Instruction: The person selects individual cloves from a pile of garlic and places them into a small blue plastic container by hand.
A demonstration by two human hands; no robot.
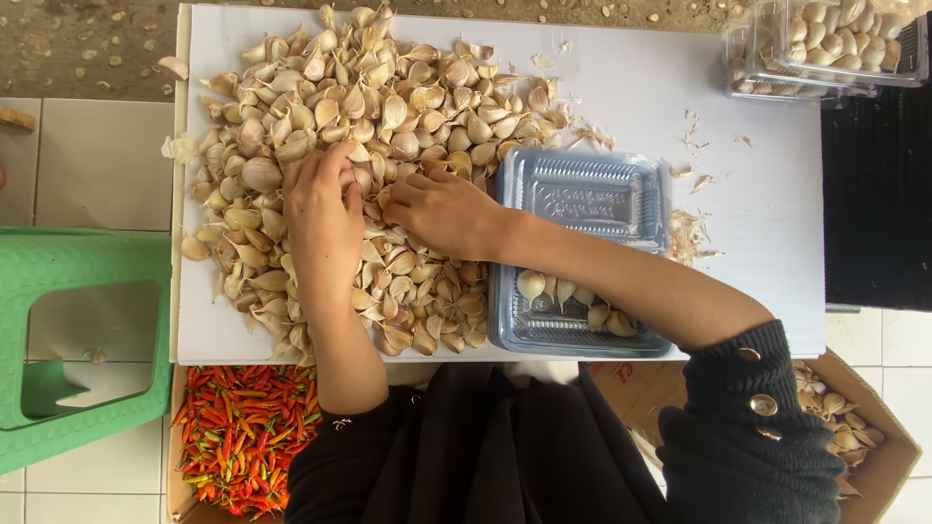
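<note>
Clearly both hands are buried in the broad heap of pale, papery-skinned garlic cloves (388, 146) that covers the left and centre of the white rectangular board (757, 223). The left hand (323, 209) lies palm-down with fingers curled into the cloves, and the right hand (442, 209) reaches across just beside it, fingertips pinching among them; whether either actually grips a clove I cannot tell. Just right of centre sits a clear, shallow, ribbed plastic tray (582, 194), a few cloves lying at its near end under the right forearm. Sorting well seems to call for light fingertips, raking plump teardrop cloves free of loose, flaky skins rather than grabbing handfuls. A green plastic stool (87, 262) stands at the left, glossy red and green chillies (243, 437) fill a box at lower left, and filled clear boxes (835, 44) sit at upper right.
</note>
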